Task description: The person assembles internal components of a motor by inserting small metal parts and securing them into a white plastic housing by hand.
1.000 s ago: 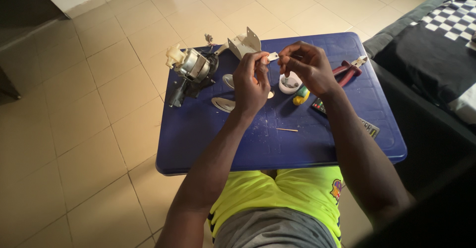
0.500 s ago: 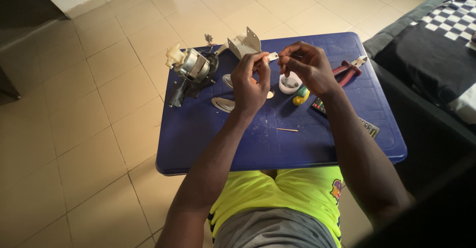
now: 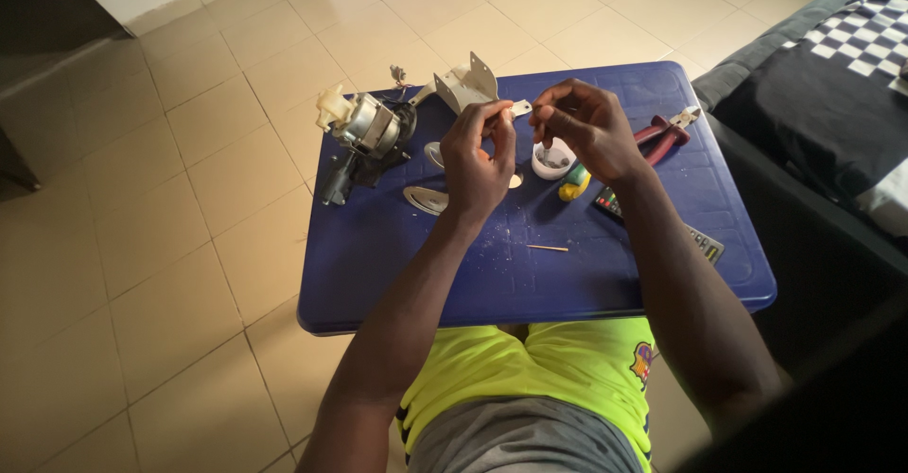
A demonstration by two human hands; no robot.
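A seated person works over a blue plastic desk (image 3: 586, 284) set on a tiled floor, the far half of it scattered with parts. Near the far left corner lies the largest piece, a small electric motor (image 3: 364, 132) with a metal body and pale plastic end; it looks heavy and rigid, best lifted around the body rather than by the loose wires behind it. Beside it along the far edge stands a bent grey metal bracket (image 3: 465, 83), stiff and probably sharp at its edges. Toward the right edge rest red-handled pliers (image 3: 662, 134), and nearer the middle a small white cup (image 3: 552, 162) and a yellow-and-green screwdriver handle (image 3: 573, 184). A thin wooden stick (image 3: 549, 248) lies alone toward the near edge.

Above the middle of the desk, the left hand (image 3: 478, 166) is raised with its grip pinched on a small pale flat piece (image 3: 520, 108), thumb and forefinger clamping one end. The right hand (image 3: 586, 123) hovers just beside it with fingers curled; whether its grip holds anything cannot be told. The piece appears light, thin and fairly stiff, easily dropped or bent, and is likely safest held by its flat faces close to the end, as shown.
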